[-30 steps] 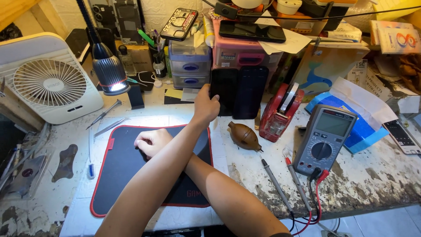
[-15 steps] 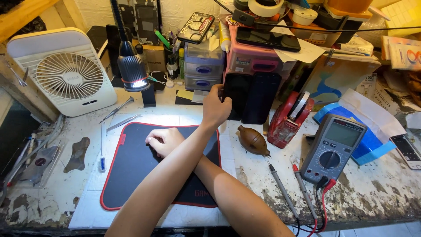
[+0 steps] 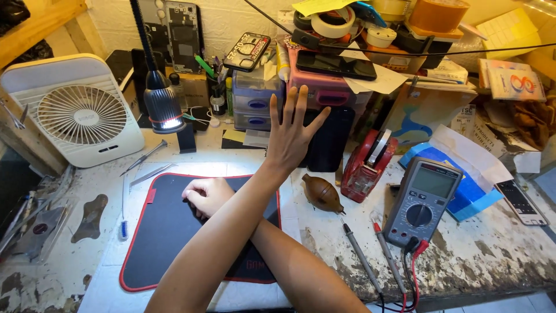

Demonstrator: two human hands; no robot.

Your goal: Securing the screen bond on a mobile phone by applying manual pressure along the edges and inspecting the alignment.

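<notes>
Arms crossed. Left hand [image 3: 292, 136] lifted, fingers spread, empty, in front of dark phones [image 3: 330, 139]. Right hand [image 3: 207, 196] clenched on black mat [image 3: 168, 237]. Step looks like reaching; next needs careful grip.

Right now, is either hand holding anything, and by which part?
Left hand open, fingers spread, holds nothing, raised before the upright black slab. Right hand curled on the red-edged black mat; whether it encloses anything cannot be told.

My arms are bare to past the elbow: no sleeves, watch, rings or gloves on either hand.
</notes>
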